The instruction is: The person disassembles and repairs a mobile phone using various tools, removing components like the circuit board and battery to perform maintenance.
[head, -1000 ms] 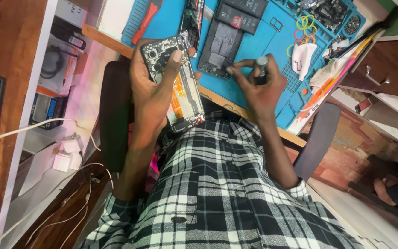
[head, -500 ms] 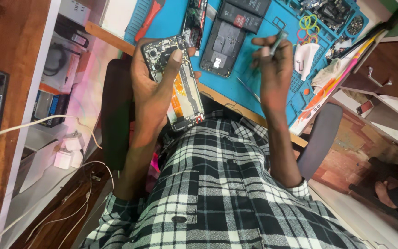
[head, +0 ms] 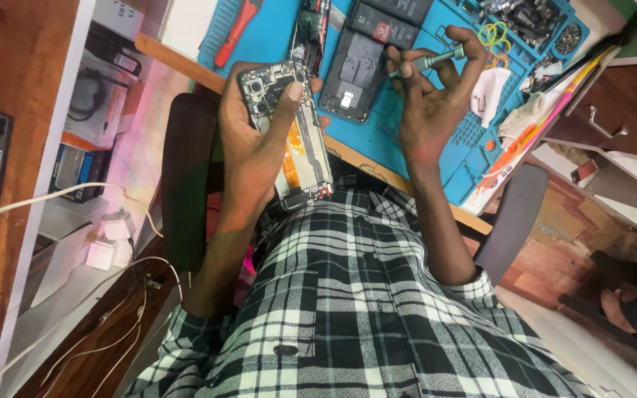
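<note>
My left hand (head: 259,129) grips an opened phone (head: 296,144) with its back off, circuit board and orange flex cable showing, thumb pressed on the upper part. My right hand (head: 429,99) holds a thin grey-green screwdriver (head: 425,61) between fingertips, raised above the blue work mat (head: 407,147) and to the right of the phone. The screwdriver tip points left toward a black phone back panel (head: 355,74) lying on the mat.
On the mat lie a red-handled tool (head: 234,33), another dismantled phone strip (head: 311,26), coloured rubber bands (head: 495,33), a white cloth (head: 489,92) and trays of small parts (head: 532,18). White chargers and cables (head: 108,247) hang at left. Someone's foot (head: 621,309) at lower right.
My right hand has lifted from the mat's near edge up and to the right, turning the screwdriver to lie sideways. The left hand and phone have stayed where they were.
</note>
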